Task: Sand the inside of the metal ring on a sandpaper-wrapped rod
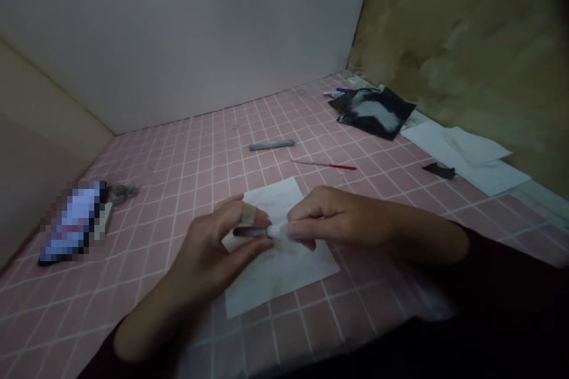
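My left hand point(222, 237) grips a small dark, hollow-looking cylindrical piece point(249, 232) between thumb and fingers, with a tan wrap on one finger. At the piece's right end, my right hand point(326, 219) pinches a whitish, blurred material point(281, 230) that meets the piece. Both hands are over a white sheet of paper point(284, 284) with greyish smudges on it. The fingers hide part of the piece and of the whitish material.
Beyond the paper lie a grey bar point(271, 144) and a thin red-handled tool point(341, 167). Black sheets point(377, 111), white papers point(471, 157) and a dark scrap point(439, 171) are at right. A pixelated phone-like object point(73, 222) sits left, beside a grey clump point(123, 192).
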### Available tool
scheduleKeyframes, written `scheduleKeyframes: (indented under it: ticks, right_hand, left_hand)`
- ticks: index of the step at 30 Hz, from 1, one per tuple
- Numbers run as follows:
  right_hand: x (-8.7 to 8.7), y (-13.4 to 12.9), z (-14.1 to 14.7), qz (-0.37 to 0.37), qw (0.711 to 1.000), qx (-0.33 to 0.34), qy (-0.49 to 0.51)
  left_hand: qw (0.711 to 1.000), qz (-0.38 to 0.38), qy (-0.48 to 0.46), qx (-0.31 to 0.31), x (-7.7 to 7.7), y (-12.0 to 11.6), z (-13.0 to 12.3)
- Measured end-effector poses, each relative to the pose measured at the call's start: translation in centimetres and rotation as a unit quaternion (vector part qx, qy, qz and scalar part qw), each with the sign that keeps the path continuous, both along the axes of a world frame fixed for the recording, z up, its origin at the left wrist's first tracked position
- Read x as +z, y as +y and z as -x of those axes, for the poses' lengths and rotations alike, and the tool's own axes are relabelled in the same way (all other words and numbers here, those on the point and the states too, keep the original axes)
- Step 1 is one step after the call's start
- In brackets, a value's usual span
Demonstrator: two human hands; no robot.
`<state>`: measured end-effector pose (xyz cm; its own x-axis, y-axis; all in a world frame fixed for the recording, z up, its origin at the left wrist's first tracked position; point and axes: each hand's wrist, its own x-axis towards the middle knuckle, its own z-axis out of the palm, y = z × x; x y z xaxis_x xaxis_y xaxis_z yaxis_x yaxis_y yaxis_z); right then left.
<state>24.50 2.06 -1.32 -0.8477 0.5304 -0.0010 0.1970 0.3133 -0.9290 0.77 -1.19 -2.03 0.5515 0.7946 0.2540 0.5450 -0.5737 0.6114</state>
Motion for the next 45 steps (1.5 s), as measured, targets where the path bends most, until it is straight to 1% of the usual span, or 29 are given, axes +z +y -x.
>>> scheduleKeyframes:
  ticks: [2, 3, 7, 8, 12, 13, 17, 18, 20, 22, 23, 25, 27, 28, 31, 33, 35, 38, 40, 43, 45]
  right_hand:
    - [-0.03, -0.05, 0.06, 0.007, 1.0, 0.013, -0.004]
    - [-0.03, -0.01, 0.02, 0.007, 1.0, 0.018, -0.006]
    - [0.07, 0.18, -0.27, -0.008, 1.0, 0.008, -0.011]
    - [0.04, 0.15, -0.21, -0.007, 1.0, 0.004, -0.011]
    - [-0.34, -0.05, 0.26, 0.012, 1.0, 0.007, -0.012]
    - [-0.38, -0.02, 0.25, 0.011, 1.0, 0.011, -0.012]
    - [-0.14, 0.15, -0.11, -0.012, 1.0, 0.008, -0.008]
    - [-0.09, 0.12, -0.11, -0.015, 1.0, 0.002, -0.008]
    - [-0.12, -0.04, 0.03, -0.012, 1.0, 0.0, -0.01]
    - [-0.22, -0.14, 0.14, -0.009, 1.0, 0.011, -0.014]
    - [-0.24, -0.14, 0.11, -0.011, 1.0, 0.019, -0.016]
    - [-0.2, -0.08, -0.07, -0.019, 0.999, 0.029, -0.025]
    - [-0.17, -0.07, -0.17, -0.02, 0.999, 0.016, -0.037]
    - [-0.22, -0.11, -0.11, -0.017, 0.999, 0.008, -0.041]
    - [-0.56, -0.37, 0.29, -0.001, 0.998, -0.016, -0.06]
    - [-0.71, -0.48, 0.39, -0.001, 0.997, -0.017, -0.072]
    - [-0.67, -0.46, 0.27, -0.007, 0.997, -0.022, -0.071]
    - [-0.57, -0.47, 0.15, -0.015, 0.997, -0.052, -0.056]
    - [-0.64, -0.6, 0.3, -0.022, 0.996, -0.064, -0.06]
    - [-0.67, -0.73, 0.47, -0.025, 0.995, -0.055, -0.079]
    - [-0.53, -0.66, 0.35, -0.022, 0.996, -0.05, -0.077]
  left_hand:
    - [1.0, 0.01, -0.002, -0.024, 0.04, -0.1, -0.15]
    - [1.0, 0.012, -0.006, -0.026, 0.04, -0.1, -0.14]
    - [1.0, 0.002, -0.014, 0.014, -0.1, 0.0, 0.13]
    - [1.0, 0.002, -0.012, 0.015, -0.14, 0.0, 0.13]
    - [1.0, 0.012, -0.001, -0.029, -0.21, -0.1, -0.09]
    - [0.999, 0.012, -0.002, -0.031, -0.2, -0.08, -0.07]
    - [1.0, -0.005, -0.017, 0.013, -0.1, 0.08, 0.2]
    - [1.0, -0.007, -0.018, 0.016, -0.08, 0.06, 0.18]
    - [1.0, -0.001, -0.014, -0.002, -0.06, -0.05, -0.03]
    - [1.0, 0.003, -0.004, -0.027, -0.08, -0.11, -0.24]
    - [1.0, 0.0, 0.001, -0.031, -0.09, -0.1, -0.26]
    - [1.0, -0.013, -0.002, -0.015, -0.1, -0.02, -0.16]
    - [1.0, -0.024, -0.015, 0.011, -0.07, -0.02, -0.01]
    - [0.999, -0.019, -0.023, 0.013, -0.05, -0.07, 0.0]
    - [1.0, -0.001, -0.024, -0.014, 0.04, -0.25, -0.2]
    - [0.999, 0.009, -0.019, -0.024, 0.14, -0.23, -0.27]
    - [1.0, 0.006, -0.023, -0.01, 0.27, -0.12, -0.12]
    - [0.999, -0.013, -0.04, 0.027, 0.34, -0.05, 0.14]
    - [0.999, -0.01, -0.045, 0.019, 0.27, -0.15, 0.06]
    - [0.999, 0.012, -0.034, -0.018, 0.23, -0.33, -0.22]
    - [0.999, 0.012, -0.032, -0.014, 0.3, -0.31, -0.25]
